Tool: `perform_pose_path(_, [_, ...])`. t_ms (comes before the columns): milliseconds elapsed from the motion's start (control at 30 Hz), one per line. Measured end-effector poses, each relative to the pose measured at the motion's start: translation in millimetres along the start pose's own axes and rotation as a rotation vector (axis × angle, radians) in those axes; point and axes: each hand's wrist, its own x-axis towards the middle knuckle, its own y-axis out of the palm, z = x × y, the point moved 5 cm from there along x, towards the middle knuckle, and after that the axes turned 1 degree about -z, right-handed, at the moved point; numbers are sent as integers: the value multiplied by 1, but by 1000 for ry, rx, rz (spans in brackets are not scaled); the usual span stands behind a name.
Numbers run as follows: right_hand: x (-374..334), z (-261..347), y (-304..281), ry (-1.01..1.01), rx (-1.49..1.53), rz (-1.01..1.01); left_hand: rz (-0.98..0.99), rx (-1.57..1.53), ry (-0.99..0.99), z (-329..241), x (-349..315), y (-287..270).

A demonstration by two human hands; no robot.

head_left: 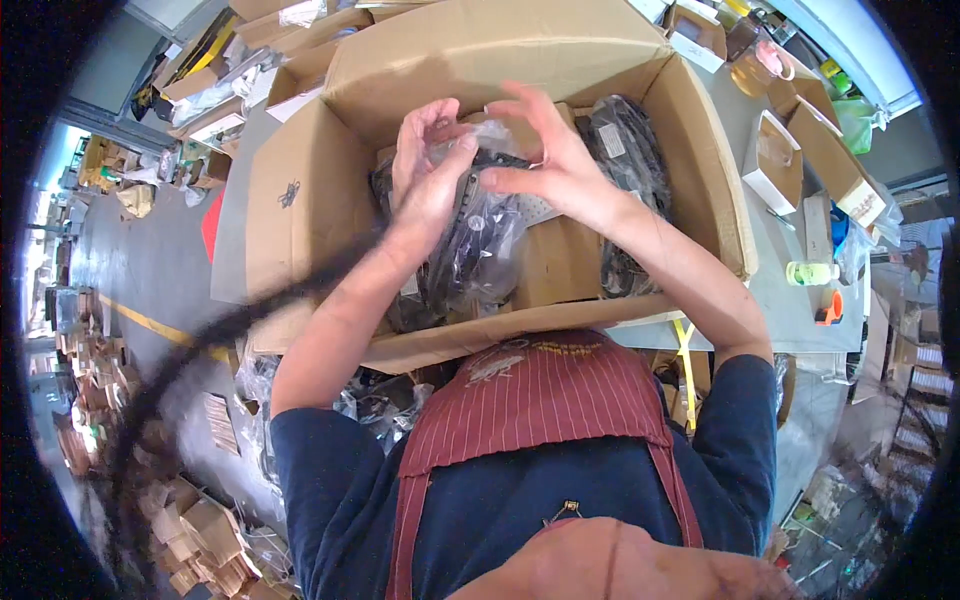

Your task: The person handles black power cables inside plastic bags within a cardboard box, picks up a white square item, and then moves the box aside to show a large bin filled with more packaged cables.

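Over a large cardboard box (290, 200), both of my hands are at a clear plastic bag (490, 250) with black parts inside. My left hand (430, 165) has curled fingers and its thumb against the upper left of the bag, closed on the plastic. My right hand (550, 155) is beside the bag's upper right, fingers spread and thumb pointing at the bag; whether the thumb touches it I cannot tell. Behind the bag a light perforated piece (538, 211) partly shows. At the right inside the box lie more bagged black parts (625, 150); others lie at the left, partly hidden.
The box stands on a grey table (815, 335). To its right are an open white carton (773, 160), a small bottle (811, 273) and an orange tape dispenser (830, 306). More open cartons (310, 75) stand at the back left. Stacked cardboard (205, 530) lies on the floor at left.
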Motion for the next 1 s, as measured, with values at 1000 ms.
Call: perform_pose_path(1000, [0, 31, -57, 23, 396, -221, 384, 485, -744, 9, 11, -31])
